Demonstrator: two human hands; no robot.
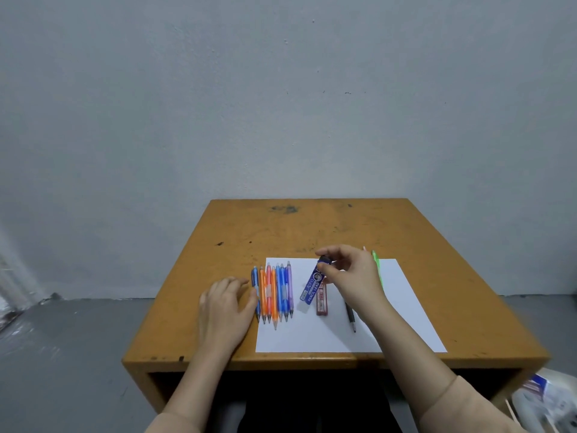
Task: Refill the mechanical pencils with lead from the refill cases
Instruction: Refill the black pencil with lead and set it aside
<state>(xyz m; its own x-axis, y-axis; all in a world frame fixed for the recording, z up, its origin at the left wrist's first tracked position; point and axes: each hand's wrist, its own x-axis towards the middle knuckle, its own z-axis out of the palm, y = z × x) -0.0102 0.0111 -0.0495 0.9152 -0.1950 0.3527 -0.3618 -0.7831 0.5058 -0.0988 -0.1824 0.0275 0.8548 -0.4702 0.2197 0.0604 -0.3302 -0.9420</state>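
Note:
Several mechanical pencils [274, 292] in blue, orange and purple lie side by side on the left edge of a white paper sheet [402, 310]. My left hand [226, 307] rests flat on the desk, its thumb against the leftmost blue pencil. My right hand [349, 270] pinches the dark cap end of a blue lead refill case [313, 285], which slants down to the paper. A red refill case [322, 300] lies just right of it. A black pencil [350, 314] and a green pencil [377, 267] lie partly hidden under my right hand.
The wooden desk [281, 226] stands against a grey wall, its far half bare but stained. A white plastic bag [549, 398] sits on the floor at the lower right. The desk's front edge is close to my forearms.

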